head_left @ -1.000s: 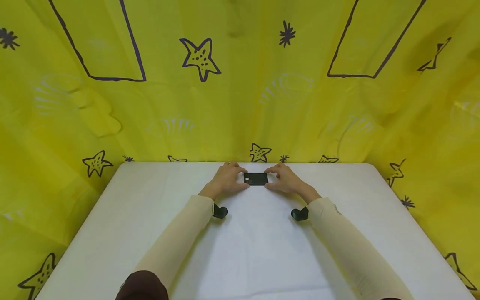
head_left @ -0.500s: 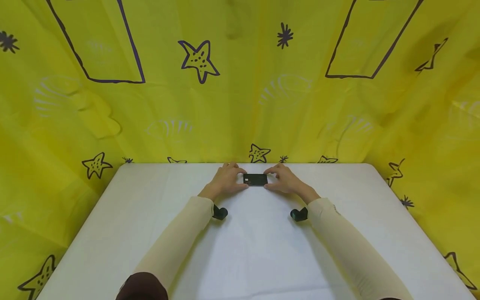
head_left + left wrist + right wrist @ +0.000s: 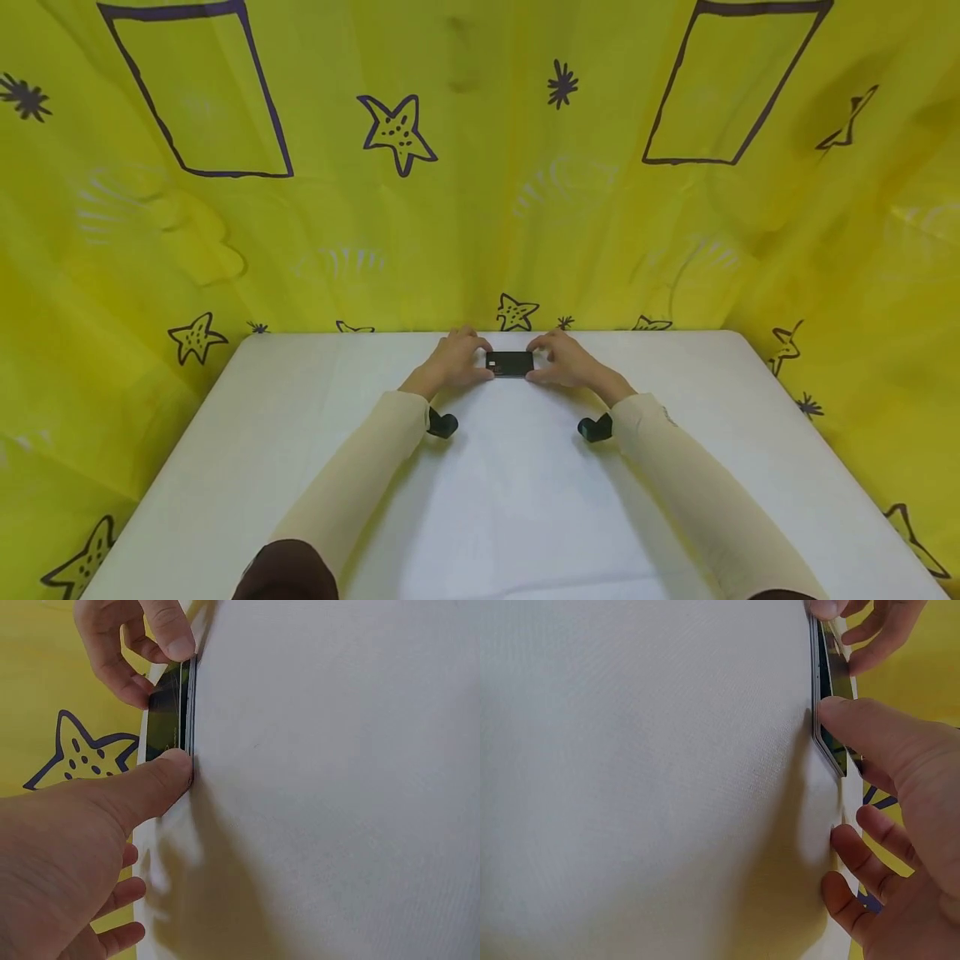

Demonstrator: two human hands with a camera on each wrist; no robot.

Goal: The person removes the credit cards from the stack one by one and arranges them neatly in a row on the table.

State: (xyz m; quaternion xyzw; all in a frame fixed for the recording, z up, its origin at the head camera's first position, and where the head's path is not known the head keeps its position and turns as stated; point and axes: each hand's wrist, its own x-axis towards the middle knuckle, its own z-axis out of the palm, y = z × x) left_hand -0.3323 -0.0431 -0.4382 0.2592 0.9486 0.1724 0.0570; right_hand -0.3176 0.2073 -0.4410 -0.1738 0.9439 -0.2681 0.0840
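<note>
A small stack of dark bank cards (image 3: 512, 364) lies flat near the far edge of the white table, a pale chip square at the left end of its top card. My left hand (image 3: 452, 363) pinches its left end between thumb and fingers. The right end is pinched the same way by my right hand (image 3: 567, 362). Thin layered edges of the cards (image 3: 190, 712) show in the left wrist view, with the left thumb at the near corner. In the right wrist view the top card (image 3: 841, 684) stands slightly apart from the layers below.
Just beyond the table's (image 3: 510, 500) far edge hangs a yellow curtain (image 3: 480, 208) printed with starfish, which also closes in both sides. Dark wrist-camera mounts (image 3: 442, 424) jut inward from both cuffs.
The head view has tilted up slightly, so the scene sits a little lower in it. Both hands keep their hold on the cards, in the same place on the table.
</note>
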